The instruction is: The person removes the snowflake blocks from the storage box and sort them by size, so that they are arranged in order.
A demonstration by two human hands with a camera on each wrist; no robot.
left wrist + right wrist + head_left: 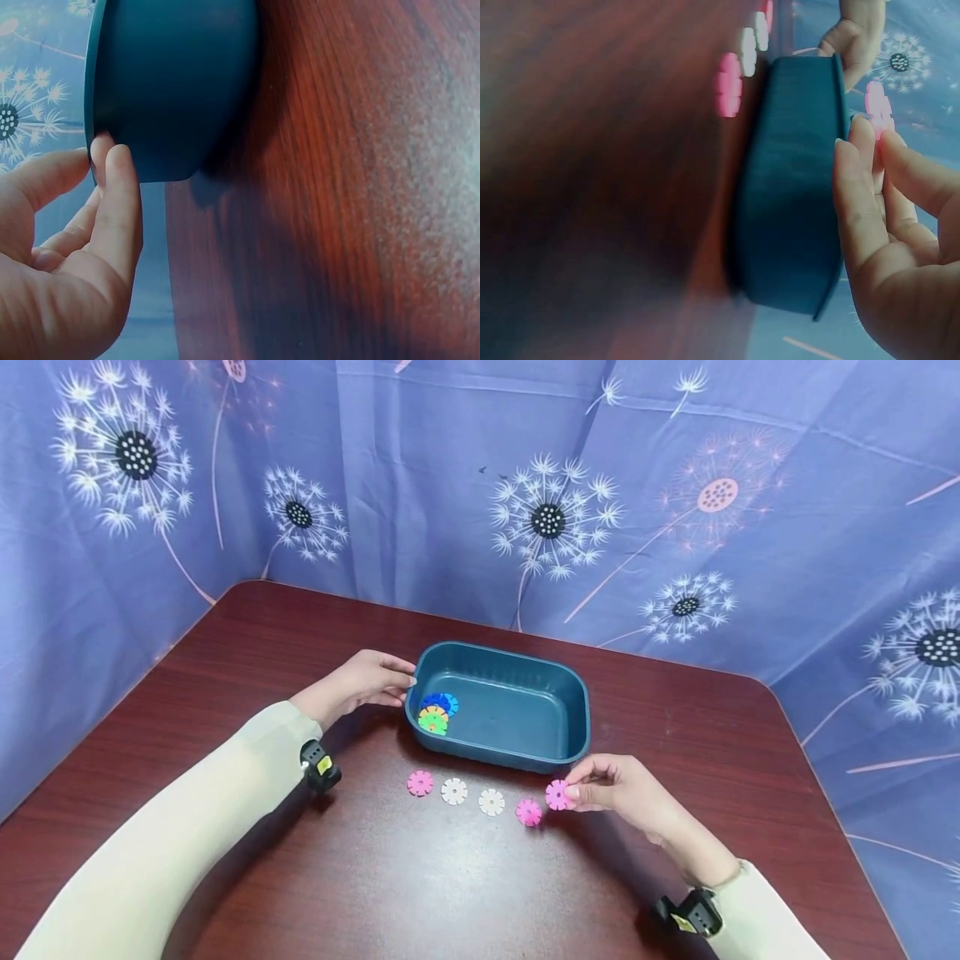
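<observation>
Fingers of the right hand [628, 792] pinch a pink notched disc [555, 801] by its edge, just off the near right corner of the bin [506, 717]; in the right wrist view it appears raised to about rim level or higher. It is probably very light, stiff plastic, a little slick on its flat faces; the notched edge, taken between thumb and fingertip, seems the surest hold. Fingers of the left hand [363, 679] grip the bin at its left end by the rim, a sensible place to steady something that looks light and rigid. On the tabletop [337, 868], along the bin's near side, lie a left pink disc [416, 787], two white discs [487, 804] and a right pink disc [527, 817]. Inside the bin's near left corner, blue discs [433, 700], an orange disc [433, 712] and a green disc [438, 722] overlap. The bin's near wall stands between these and the loose row. Behind the bin hangs a dandelion-print curtain [450, 485].
</observation>
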